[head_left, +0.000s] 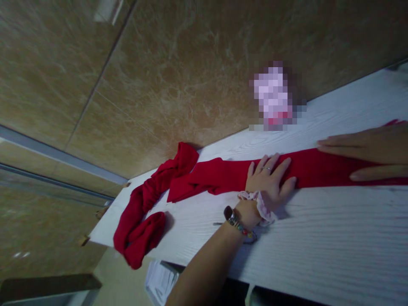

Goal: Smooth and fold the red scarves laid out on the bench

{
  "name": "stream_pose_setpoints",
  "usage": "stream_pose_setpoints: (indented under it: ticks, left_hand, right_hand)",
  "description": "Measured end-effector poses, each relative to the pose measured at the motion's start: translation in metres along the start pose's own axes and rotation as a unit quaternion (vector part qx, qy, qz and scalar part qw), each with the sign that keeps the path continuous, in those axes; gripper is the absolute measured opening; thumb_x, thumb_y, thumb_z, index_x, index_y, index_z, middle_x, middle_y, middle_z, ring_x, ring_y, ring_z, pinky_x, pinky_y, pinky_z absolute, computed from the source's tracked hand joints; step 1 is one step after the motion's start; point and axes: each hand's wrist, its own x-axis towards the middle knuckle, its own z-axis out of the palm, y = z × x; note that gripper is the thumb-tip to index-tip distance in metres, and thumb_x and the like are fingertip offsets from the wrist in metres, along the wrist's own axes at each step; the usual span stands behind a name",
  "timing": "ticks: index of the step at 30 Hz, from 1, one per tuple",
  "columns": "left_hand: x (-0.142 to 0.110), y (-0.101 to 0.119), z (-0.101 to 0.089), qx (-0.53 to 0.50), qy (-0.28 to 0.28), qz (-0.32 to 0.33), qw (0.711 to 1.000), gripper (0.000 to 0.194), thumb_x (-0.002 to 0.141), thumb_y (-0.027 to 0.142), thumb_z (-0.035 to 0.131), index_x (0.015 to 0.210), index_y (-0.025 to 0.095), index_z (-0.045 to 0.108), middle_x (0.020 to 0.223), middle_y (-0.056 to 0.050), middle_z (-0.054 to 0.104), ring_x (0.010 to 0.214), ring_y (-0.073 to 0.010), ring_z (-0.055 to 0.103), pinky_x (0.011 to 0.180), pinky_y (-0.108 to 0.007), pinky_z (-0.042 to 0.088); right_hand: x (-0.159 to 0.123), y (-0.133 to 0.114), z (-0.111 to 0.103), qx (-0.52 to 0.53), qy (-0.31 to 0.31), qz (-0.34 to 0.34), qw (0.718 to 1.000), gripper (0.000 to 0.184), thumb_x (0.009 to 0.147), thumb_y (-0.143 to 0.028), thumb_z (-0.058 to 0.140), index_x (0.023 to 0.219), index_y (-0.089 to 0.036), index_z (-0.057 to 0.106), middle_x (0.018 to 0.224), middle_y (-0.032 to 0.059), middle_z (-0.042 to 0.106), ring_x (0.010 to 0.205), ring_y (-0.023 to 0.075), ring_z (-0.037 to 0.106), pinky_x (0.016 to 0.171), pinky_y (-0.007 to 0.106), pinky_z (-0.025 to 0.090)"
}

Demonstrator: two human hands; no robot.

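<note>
A long strip of red knitted-looking cloth [306,170] runs along the white wood-grain table. Its right part lies flat and smooth, while the left part is bunched and folded, with one end curling over the table's front edge. My left hand [266,178] rests palm down on the strip, fingers spread; a ring, a pale scrunchie, a watch and a beaded bracelet are on that arm. Further right, my right hand [369,153] lies flat on the same cloth, fingers stretched out and pointing left. Part of it is cut off by the picture's edge.
A blurred pink and white item [274,95] stands at the back by the brown marbled wall [191,76]. Below the table's front edge is a container with white papers or packets [161,282]. Wooden pegs or corners [83,241] show at the table's left end.
</note>
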Motion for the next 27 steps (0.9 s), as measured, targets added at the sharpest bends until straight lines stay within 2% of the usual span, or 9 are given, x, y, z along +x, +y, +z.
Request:
stream_pose_setpoints:
  ticks: [4, 8, 12, 16, 20, 23, 27]
  left_hand:
    - [-0.002, 0.0, 0.0, 0.003, -0.01, -0.017, 1.0, 0.053, 0.089, 0.052, 0.026, 0.137, 0.03, 0.028, 0.145, -0.001, 0.024, 0.133, -0.0268, 0.018, 0.105, -0.054, 0.021]
    - [-0.001, -0.002, -0.005, 0.009, -0.033, -0.022, 0.999, 0.053, 0.09, 0.051, 0.024, 0.139, 0.029, 0.026, 0.146, -0.002, 0.021, 0.133, -0.026, 0.018, 0.105, -0.053, 0.02]
    - [-0.002, -0.016, -0.016, 0.053, -0.074, -0.12, 0.989, 0.05, 0.091, 0.046, 0.023, 0.138, 0.03, 0.027, 0.145, -0.002, 0.023, 0.133, -0.0289, 0.019, 0.104, -0.055, 0.02]
    - [-0.009, -0.032, -0.024, 0.126, -0.08, -0.2, 0.968, 0.055, 0.089, 0.052, 0.025, 0.139, 0.027, 0.028, 0.144, -0.007, 0.026, 0.131, -0.035, 0.02, 0.102, -0.059, 0.02]
    - [-0.017, -0.041, -0.029, 0.161, -0.059, -0.215, 0.961, 0.056, 0.088, 0.055, 0.026, 0.138, 0.03, 0.03, 0.143, -0.005, 0.028, 0.131, -0.0364, 0.018, 0.102, -0.06, 0.02]
    - [-0.022, -0.049, -0.033, 0.165, -0.051, -0.251, 0.952, 0.056, 0.085, 0.057, 0.031, 0.136, 0.034, 0.031, 0.144, -0.001, 0.027, 0.132, -0.0357, 0.017, 0.103, -0.056, 0.024]
    - [-0.028, -0.062, -0.038, 0.175, -0.044, -0.306, 0.935, 0.057, 0.085, 0.057, 0.03, 0.136, 0.032, 0.032, 0.145, -0.003, 0.024, 0.13, -0.0388, 0.019, 0.099, -0.057, 0.028]
  right_hand:
    - [0.008, -0.005, -0.023, -0.027, -0.008, -0.008, 1.0, 0.054, 0.085, -0.051, 0.037, 0.132, -0.024, 0.041, 0.135, 0.0055, 0.044, 0.127, 0.0272, 0.033, 0.102, 0.046, 0.032]
    - [0.022, -0.014, -0.052, -0.045, -0.067, -0.058, 0.995, 0.054, 0.082, -0.054, 0.041, 0.128, -0.026, 0.046, 0.131, 0.0042, 0.05, 0.123, 0.0269, 0.039, 0.102, 0.046, 0.032]
    - [0.032, -0.023, -0.071, -0.044, -0.102, -0.093, 0.989, 0.055, 0.077, -0.057, 0.047, 0.123, -0.026, 0.052, 0.127, 0.0055, 0.053, 0.118, 0.0284, 0.045, 0.102, 0.05, 0.029]
    - [0.048, -0.037, -0.068, -0.023, -0.111, -0.105, 0.988, 0.056, 0.074, -0.059, 0.051, 0.118, -0.025, 0.057, 0.125, 0.0069, 0.054, 0.12, 0.0307, 0.042, 0.104, 0.052, 0.025]
    - [0.065, -0.05, -0.049, 0.034, -0.128, -0.199, 0.971, 0.054, 0.073, -0.054, 0.055, 0.119, -0.026, 0.057, 0.126, 0.0063, 0.054, 0.119, 0.0293, 0.044, 0.1, 0.049, 0.033]
    - [0.071, -0.054, -0.041, 0.032, -0.172, -0.235, 0.956, 0.052, 0.072, -0.049, 0.058, 0.12, -0.028, 0.055, 0.127, 0.0059, 0.052, 0.118, 0.0284, 0.045, 0.097, 0.048, 0.036]
    - [0.075, -0.052, -0.043, -0.007, -0.235, -0.234, 0.944, 0.057, 0.072, -0.046, 0.059, 0.124, -0.026, 0.052, 0.132, 0.0072, 0.047, 0.121, 0.0284, 0.042, 0.097, 0.049, 0.035]
